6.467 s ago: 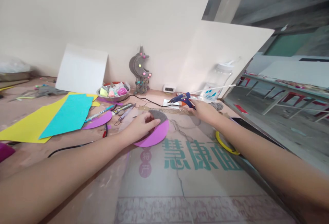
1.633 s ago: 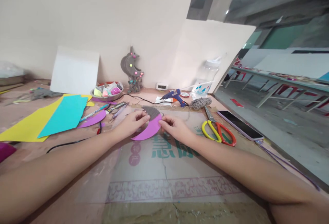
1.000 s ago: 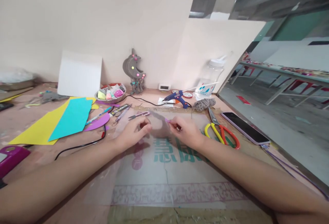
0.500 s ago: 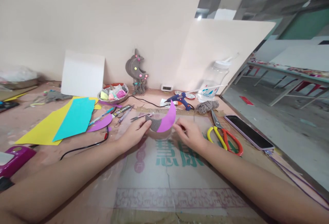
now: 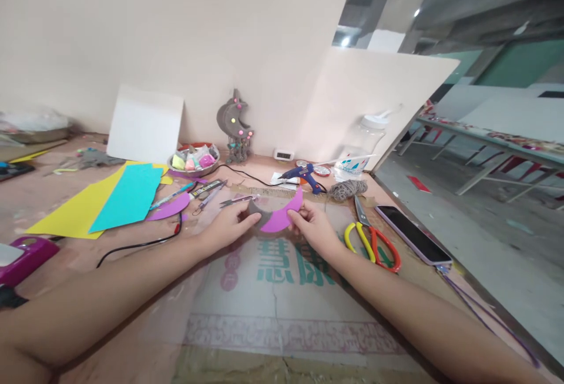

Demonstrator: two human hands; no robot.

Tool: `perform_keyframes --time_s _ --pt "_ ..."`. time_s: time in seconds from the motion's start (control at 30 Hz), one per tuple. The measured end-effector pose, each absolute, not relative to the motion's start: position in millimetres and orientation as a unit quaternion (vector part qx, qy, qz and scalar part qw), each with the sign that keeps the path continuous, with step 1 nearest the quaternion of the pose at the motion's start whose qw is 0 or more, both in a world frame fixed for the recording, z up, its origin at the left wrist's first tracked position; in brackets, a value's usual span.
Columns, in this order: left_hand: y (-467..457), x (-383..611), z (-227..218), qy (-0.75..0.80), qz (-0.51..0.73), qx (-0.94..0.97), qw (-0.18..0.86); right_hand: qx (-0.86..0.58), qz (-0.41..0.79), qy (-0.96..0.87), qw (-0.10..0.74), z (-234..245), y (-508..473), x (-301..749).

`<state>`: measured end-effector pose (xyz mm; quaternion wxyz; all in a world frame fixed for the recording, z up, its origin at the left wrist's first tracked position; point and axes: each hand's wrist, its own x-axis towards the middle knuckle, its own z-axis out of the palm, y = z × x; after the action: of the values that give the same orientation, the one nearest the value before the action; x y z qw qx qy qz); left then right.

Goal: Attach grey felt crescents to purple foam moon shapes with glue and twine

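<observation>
From my remote seat, I have the left hand pinching the grey, yarn-wrapped end of a purple crescent-shaped card, while the right hand grips its bare purple end between thumb and fingers. The crescent spans the gap between both hands, its curved belly towards me, over a pale printed sheet with green characters on the pinkish surface; I can't tell whether it touches the sheet. Beyond the right hand I see a dark blue glue gun and, near it, a ball of grey yarn. Metal scissors with one yellow and one red handle lie to the right, just beside a black-screened phone in a lilac case.
</observation>
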<state>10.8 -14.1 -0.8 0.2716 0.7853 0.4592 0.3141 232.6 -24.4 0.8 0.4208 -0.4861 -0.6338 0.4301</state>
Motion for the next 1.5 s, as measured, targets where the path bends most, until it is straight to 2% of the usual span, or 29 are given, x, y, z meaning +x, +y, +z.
perform_keyframes --time_s 0.33,0.63,0.73,0.93,1.03,1.37,1.5 --pt "-10 8 -2 0.465 0.337 0.763 0.297 -0.475 0.455 -0.637 0.402 5 -29 226" --pt "-3 1 -5 0.456 0.323 0.783 0.272 -0.482 0.4 -0.677 0.385 -3 -25 229" --pt "-2 2 -7 0.456 0.314 0.795 0.247 -0.493 0.352 -0.683 0.408 2 -20 239" --pt "0 3 -7 0.43 0.316 0.807 0.253 -0.571 0.177 -0.654 0.463 10 13 279" --pt "1 3 -7 0.417 0.326 0.803 0.275 -0.597 0.148 -0.635 0.468 9 36 300" --pt "4 4 -9 0.4 0.338 0.794 0.308 -0.653 0.118 -0.67 0.333 4 90 304" --pt "6 4 -10 0.405 0.339 0.791 0.308 -0.679 0.08 -0.664 0.303 0 104 292"
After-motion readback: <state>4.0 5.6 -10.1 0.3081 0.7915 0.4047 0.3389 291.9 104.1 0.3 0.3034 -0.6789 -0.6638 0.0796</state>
